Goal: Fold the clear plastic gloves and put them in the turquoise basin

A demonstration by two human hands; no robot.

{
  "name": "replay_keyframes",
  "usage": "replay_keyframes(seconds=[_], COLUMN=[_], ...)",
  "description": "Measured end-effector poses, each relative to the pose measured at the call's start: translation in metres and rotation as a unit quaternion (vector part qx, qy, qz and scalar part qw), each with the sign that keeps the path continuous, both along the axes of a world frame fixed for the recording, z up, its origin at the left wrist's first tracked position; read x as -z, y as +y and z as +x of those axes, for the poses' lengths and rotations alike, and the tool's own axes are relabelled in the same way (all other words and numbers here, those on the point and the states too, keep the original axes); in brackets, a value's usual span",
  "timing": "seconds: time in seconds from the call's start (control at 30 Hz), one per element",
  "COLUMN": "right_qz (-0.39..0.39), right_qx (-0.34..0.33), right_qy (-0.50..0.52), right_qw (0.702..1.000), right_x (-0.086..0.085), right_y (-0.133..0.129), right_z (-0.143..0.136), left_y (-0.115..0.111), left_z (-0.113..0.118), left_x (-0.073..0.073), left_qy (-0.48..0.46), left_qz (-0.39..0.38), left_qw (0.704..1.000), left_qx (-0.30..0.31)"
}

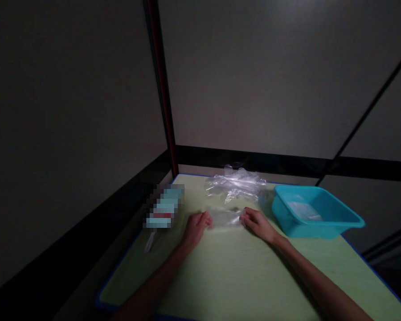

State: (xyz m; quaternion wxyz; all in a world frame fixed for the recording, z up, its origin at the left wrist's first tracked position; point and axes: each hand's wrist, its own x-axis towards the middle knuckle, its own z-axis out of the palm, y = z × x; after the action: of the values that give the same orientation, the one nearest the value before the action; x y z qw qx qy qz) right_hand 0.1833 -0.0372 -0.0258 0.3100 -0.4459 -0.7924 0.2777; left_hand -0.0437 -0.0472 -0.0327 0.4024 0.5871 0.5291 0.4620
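A clear plastic bag (226, 218) is stretched flat between my two hands, low over the pale green table (230, 272). My left hand (199, 225) pinches its left end, fingers closed. At the right end, my right hand (256, 223) has its fingers closed on the plastic too. Just behind the bag lies a loose pile of crumpled clear plastic bags (237, 183). To the right of my right hand stands a turquoise basin (312, 229) with a flat clear packet (304, 211) inside it.
A pixelated light-green object (165, 207) lies at the table's left edge, with a whitish strap (149, 242) at its near end. Grey wall panels with dark trim stand behind and to the left of the table.
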Motion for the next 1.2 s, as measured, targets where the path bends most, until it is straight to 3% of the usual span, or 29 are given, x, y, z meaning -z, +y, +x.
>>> replay_keyframes(seconds=[0.3, 0.7, 0.83, 0.97, 1.1, 1.2], right_qz=[-0.036, 0.064, 0.117, 0.153, 0.158, 0.136], right_qx=[0.121, 0.206, 0.187, 0.105, 0.051, 0.050], right_qy=[0.089, -0.007, -0.043, -0.105, -0.267, -0.324], right_qw=[0.988, 0.976, 0.974, 0.977, 0.949, 0.935], right_x=[0.021, 0.015, 0.008, 0.006, 0.012, 0.015], right_y=[0.017, 0.006, -0.001, -0.006, -0.004, -0.003], right_z=[-0.011, -0.014, -0.019, -0.027, -0.033, -0.034], left_y=[0.010, 0.012, 0.015, 0.025, 0.026, 0.017], left_z=[-0.004, -0.006, -0.007, -0.001, 0.026, 0.052], left_x=[0.006, 0.007, 0.006, -0.005, -0.013, -0.010], left_qy=[-0.007, 0.039, 0.092, 0.180, 0.266, 0.311], left_qz=[-0.038, -0.035, 0.014, 0.081, 0.144, 0.171], left_qw=[0.999, 0.998, 0.993, 0.976, 0.953, 0.932], left_qx=[-0.027, -0.038, -0.078, -0.092, -0.002, 0.071])
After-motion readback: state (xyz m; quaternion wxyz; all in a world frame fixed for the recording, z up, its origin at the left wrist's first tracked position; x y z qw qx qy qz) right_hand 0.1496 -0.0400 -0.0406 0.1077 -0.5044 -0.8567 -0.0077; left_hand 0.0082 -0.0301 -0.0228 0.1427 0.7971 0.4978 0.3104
